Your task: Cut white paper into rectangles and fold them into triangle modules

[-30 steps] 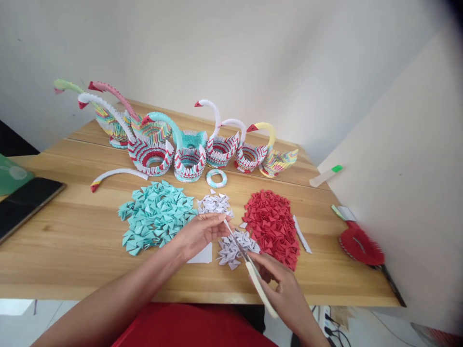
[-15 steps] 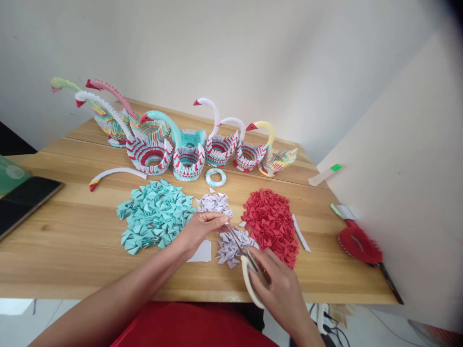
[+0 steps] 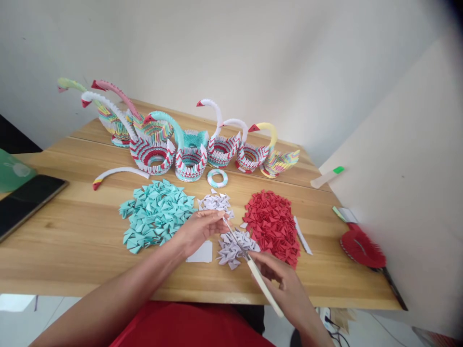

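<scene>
My left hand (image 3: 201,231) is closed in a pinch on a small white paper piece (image 3: 224,219), mostly hidden by the fingers. The scissors (image 3: 262,284), with cream handles, are in my right hand (image 3: 284,284); their blades point up and left to my left fingertips. Below the blades lies a pile of pale folded paper pieces (image 3: 233,253), with a smaller white pile (image 3: 216,203) behind my left hand. A turquoise pile (image 3: 155,212) is to the left, a red pile (image 3: 273,226) to the right. Flat white paper (image 3: 201,252) lies beside my left wrist.
Folded-paper swans (image 3: 154,154) stand along the back. A paper ring (image 3: 217,178) and a loose white neck (image 3: 121,171) lie before them. At the left is a phone (image 3: 31,202); at the right, a red paper item (image 3: 361,248) and a green-tipped strip (image 3: 326,177).
The scissors have turned in my right hand, so their handles now show edge-on and reach lower right. My left fingertips have shifted slightly left. The whole view has moved a little.
</scene>
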Demonstrator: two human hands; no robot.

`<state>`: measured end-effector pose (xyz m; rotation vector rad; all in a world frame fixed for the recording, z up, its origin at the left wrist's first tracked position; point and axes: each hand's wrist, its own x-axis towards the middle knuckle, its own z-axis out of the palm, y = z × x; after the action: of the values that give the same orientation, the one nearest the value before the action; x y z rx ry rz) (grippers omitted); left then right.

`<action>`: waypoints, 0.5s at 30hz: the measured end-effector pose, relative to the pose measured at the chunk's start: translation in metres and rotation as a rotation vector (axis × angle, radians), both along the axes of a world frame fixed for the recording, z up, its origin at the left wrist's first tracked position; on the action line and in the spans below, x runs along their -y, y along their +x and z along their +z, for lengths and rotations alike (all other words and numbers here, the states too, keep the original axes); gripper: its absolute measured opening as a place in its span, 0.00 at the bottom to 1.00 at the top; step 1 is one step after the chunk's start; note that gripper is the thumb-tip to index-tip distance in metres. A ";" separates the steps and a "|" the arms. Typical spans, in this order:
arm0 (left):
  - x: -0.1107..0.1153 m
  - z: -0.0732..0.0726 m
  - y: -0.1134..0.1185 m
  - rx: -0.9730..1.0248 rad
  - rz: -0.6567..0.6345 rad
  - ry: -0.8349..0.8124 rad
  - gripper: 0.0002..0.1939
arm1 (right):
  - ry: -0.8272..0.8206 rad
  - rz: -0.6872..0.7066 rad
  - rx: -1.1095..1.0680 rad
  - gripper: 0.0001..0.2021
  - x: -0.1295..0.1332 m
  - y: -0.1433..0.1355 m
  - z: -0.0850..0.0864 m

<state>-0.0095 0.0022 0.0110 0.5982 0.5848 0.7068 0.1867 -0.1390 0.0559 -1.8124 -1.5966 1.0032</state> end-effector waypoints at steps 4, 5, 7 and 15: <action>0.002 0.002 0.000 -0.013 -0.007 -0.002 0.11 | -0.006 -0.004 -0.018 0.16 -0.001 -0.002 0.000; 0.002 0.003 0.000 -0.012 -0.010 -0.002 0.11 | -0.005 -0.007 -0.021 0.16 -0.002 -0.003 -0.001; 0.002 0.005 0.000 -0.006 -0.013 0.002 0.12 | -0.005 -0.014 -0.025 0.16 -0.002 -0.003 -0.001; 0.002 0.006 0.000 -0.003 -0.021 -0.011 0.11 | 0.005 -0.011 -0.033 0.16 -0.001 -0.001 -0.002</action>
<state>-0.0094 0.0006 0.0166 0.5951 0.5839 0.6824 0.1852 -0.1379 0.0534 -1.7900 -1.5666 1.0183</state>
